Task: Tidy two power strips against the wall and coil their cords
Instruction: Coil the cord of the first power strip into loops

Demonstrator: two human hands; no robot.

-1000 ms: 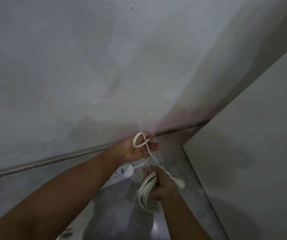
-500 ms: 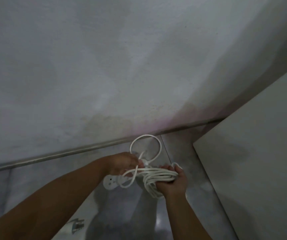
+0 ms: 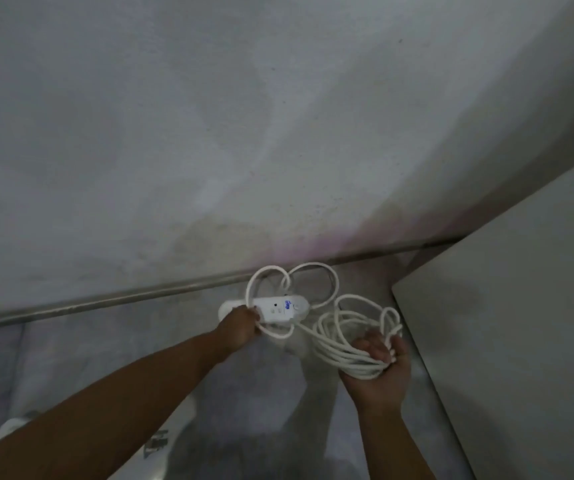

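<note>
left hand [image 3: 240, 327] grips white power strip [image 3: 275, 308] near wall [image 3: 209, 133] | right hand [image 3: 379, 368] holds coiled cord [image 3: 344, 341]

You're crouched in a plain indoor corner, likely a home. A stained, whitewashed wall [image 3: 209, 133] meets a glossy tiled floor [image 3: 71, 358] beyond your hands, with a pale cabinet panel [image 3: 520, 341] right of them.

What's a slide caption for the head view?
Left hand grips white power strip near the wall; right hand holds its coiled cord.
</note>
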